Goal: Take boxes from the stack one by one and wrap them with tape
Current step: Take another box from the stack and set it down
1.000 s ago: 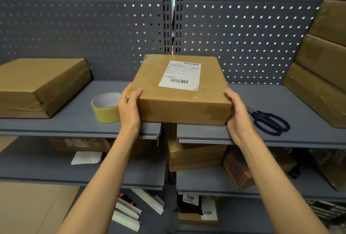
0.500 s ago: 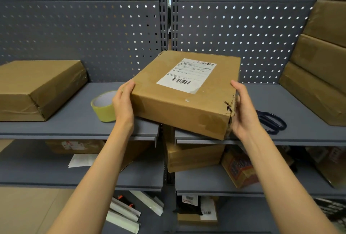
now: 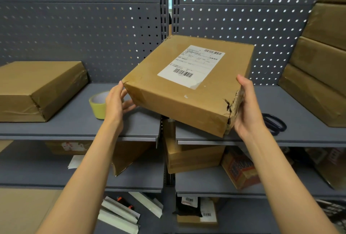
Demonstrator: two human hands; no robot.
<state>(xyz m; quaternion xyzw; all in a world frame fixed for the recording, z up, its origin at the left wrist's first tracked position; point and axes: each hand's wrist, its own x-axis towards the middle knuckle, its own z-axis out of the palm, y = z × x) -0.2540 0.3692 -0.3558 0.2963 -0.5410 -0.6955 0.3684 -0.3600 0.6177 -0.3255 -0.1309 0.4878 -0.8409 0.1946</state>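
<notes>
**Right, box mid-turn on the shelf**

So: box (image 3: 189, 84) sits centre over the shelf (image 3: 80, 121) gap, rotated, near right corner overhanging the front edge. Left hand (image 3: 117, 102) has fingers loosely spread on the near left corner, touching more than gripping. Right hand (image 3: 247, 108) cups the torn near right corner, thumb up the side, fingers hidden behind it. Tape (image 3: 98, 104) is just behind the left hand; scissors (image 3: 274, 123) just right of the right hand. Stack (image 3: 318, 61) far right, wrapped box (image 3: 37, 89) far left.

My take: square it to the front edge and get it fully supported before reaching for tape. Go easy on that torn corner and run the first band over it. Keep the label (image 3: 191, 66) uncovered if possible.
</notes>
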